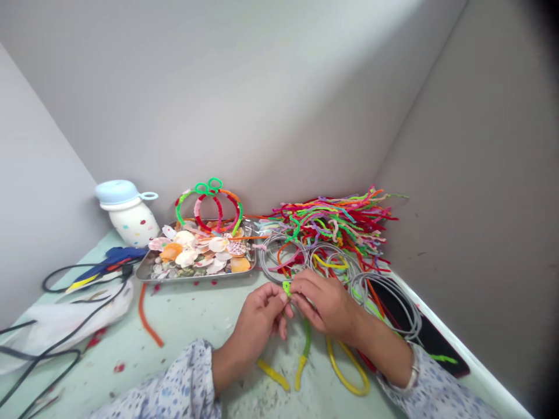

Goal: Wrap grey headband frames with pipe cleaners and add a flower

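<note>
Between my two hands a small bright green pipe-cleaner piece (286,287) is pinched, bent into a little loop. My left hand (262,314) grips it from the left with thumb and forefinger. From the right, my right hand (325,305) holds it with closed fingertips. Below my hands hangs or lies a green and yellow strip (304,349); whether it joins the small piece is hidden. A yellow strip (274,374) lies beside it, and a yellow loop (349,372) is under my right forearm.
A metal tray (196,279) of shells holds two colourful rings (218,212). Right of it are grey wire coils (279,256) and a pipe-cleaner pile (340,215). A white bottle (133,221), black cables (65,337) and a plastic bag (82,314) are left; an orange strip (147,320) lies front of the tray.
</note>
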Demonstrator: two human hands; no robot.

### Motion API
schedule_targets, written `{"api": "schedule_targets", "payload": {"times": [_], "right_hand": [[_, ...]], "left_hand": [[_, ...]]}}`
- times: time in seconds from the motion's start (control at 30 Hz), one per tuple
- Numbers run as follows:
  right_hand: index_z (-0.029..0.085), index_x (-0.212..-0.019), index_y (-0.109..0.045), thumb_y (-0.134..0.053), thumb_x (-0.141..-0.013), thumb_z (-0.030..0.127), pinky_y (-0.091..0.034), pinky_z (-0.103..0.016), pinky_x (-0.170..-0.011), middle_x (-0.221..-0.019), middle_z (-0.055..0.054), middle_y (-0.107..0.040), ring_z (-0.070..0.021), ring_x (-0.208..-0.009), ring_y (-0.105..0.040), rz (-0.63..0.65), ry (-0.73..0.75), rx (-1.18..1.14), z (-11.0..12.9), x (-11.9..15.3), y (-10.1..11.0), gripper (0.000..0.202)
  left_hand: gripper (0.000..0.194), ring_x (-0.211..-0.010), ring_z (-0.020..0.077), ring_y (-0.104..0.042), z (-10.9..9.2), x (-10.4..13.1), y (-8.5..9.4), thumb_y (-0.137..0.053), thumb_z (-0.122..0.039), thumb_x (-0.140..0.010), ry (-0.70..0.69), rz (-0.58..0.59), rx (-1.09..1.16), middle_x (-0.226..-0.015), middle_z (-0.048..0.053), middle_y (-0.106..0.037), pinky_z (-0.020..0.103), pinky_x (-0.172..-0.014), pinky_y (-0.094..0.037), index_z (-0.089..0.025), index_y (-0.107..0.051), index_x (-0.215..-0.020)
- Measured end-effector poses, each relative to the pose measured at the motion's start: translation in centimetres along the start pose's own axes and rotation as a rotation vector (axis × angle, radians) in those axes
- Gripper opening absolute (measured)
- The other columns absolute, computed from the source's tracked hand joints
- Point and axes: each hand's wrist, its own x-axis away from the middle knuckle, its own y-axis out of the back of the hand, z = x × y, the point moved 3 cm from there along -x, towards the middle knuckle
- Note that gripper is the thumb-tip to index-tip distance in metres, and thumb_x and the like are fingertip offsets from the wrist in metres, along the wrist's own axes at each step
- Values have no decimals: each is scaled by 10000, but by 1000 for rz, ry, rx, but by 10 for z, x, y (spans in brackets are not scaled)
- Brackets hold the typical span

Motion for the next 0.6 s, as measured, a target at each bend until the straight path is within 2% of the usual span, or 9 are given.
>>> {"api": "schedule_targets", "payload": {"times": [0.13, 0.3, 0.47, 0.6], "right_hand": [[176, -966, -554, -429, -905, 159, -463, -271, -665, -873, -66, -582, -170, -797, -568, 36, 20, 92, 4, 0, 0, 141], [177, -861, -551, -403, -906, 184, -409, -263, -592, -810, -57, -560, -162, -710, -540, 44, -52, 191, 14, -2, -3, 154], [184, -826, -533, -427, -878, 186, -383, -268, -601, -793, -38, -552, -149, -674, -527, -55, -305, 41, 23, -4, -7, 118], [196, -716, -506, -456, -825, 174, -356, -252, -562, -680, 3, -528, -132, -609, -484, -103, -569, -231, 26, -7, -5, 122]], "left_hand": [[179, -332, 66, -431, 1, -1, -1, -552, -321, -824, -6, -8, -6, -435, -52, -533, 172, -372, -248, -174, -497, -737], [200, -345, 77, -443, 3, -1, 1, -523, -348, -848, -80, -56, -101, -508, -48, -558, 189, -386, -285, -189, -483, -734], [189, -400, 117, -451, -2, 9, 3, -454, -346, -908, -246, -157, -442, -480, -58, -494, 224, -453, -332, -214, -490, -777], [128, -552, 148, -526, -8, 16, 4, -435, -258, -916, -410, -209, -705, -643, -2, -584, 250, -552, -349, -219, -514, -824]]}}
